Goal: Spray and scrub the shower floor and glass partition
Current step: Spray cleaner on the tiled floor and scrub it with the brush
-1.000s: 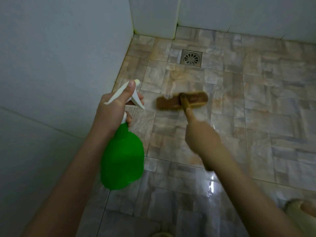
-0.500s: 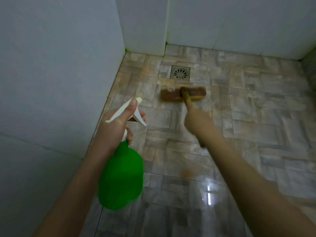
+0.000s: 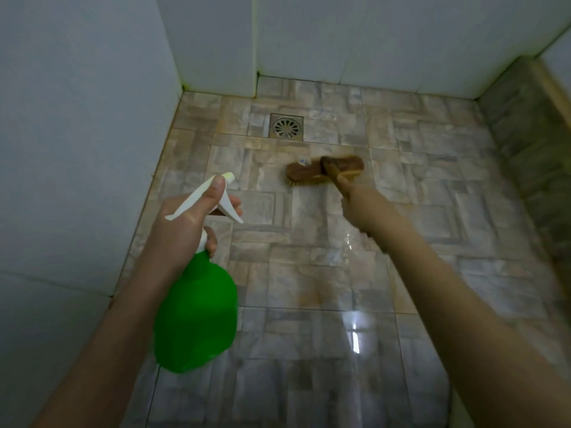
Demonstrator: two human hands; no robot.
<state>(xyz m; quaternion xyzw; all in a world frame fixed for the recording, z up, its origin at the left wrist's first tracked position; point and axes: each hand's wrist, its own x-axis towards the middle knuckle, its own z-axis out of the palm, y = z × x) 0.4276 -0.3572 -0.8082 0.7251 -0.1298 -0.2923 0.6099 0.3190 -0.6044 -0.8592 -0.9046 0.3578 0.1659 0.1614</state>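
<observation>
A wall (image 3: 77, 149) stands close beside my left hand (image 3: 182, 223), which grips the bottle (image 3: 197, 310) by its neck. My right hand (image 3: 364, 208) clasps the brush (image 3: 324, 169), bristles on the floor (image 3: 309, 273) near the drain (image 3: 286, 126), open tile rightward to the ledge (image 3: 525, 143).

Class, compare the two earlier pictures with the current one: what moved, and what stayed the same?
The brush, held by the right hand, swept across the floor tiles toward the drain, then rightward. Unchanged: the left hand keeps its grip on the green spray bottle, the right hand its grip on the brush.
</observation>
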